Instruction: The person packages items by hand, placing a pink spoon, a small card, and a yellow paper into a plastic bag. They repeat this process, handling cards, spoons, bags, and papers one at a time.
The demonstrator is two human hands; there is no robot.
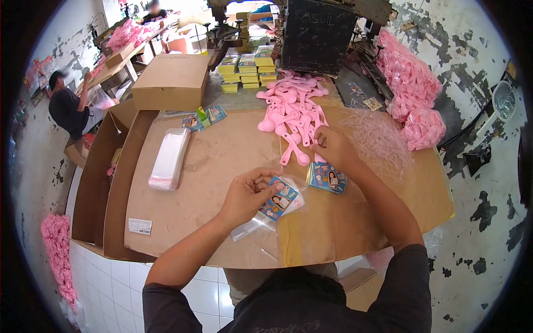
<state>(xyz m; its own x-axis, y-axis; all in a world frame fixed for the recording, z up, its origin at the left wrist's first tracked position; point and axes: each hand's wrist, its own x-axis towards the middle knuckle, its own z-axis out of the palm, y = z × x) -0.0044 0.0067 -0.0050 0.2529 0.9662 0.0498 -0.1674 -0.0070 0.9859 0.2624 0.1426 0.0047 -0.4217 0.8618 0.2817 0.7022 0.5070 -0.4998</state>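
My left hand (250,194) pinches a blue printed card (279,198) between thumb and fingers. Under the card is a clear plastic bag (252,227), with something whitish-pink showing at its right side. My right hand (335,149) is at the near right edge of a heap of pink plastic scoops (294,114). Its fingers are drawn together, and whether a scoop is between them is hidden. Just below that hand lies a small stack of the same blue cards (327,177).
A bundle of clear bags (169,158) lies left on the cardboard-covered table (222,144). More cards (214,116), card stacks (247,66) and a closed carton (171,80) stand behind. Pink bagged goods (408,77) line the right. A person (69,105) sits far left.
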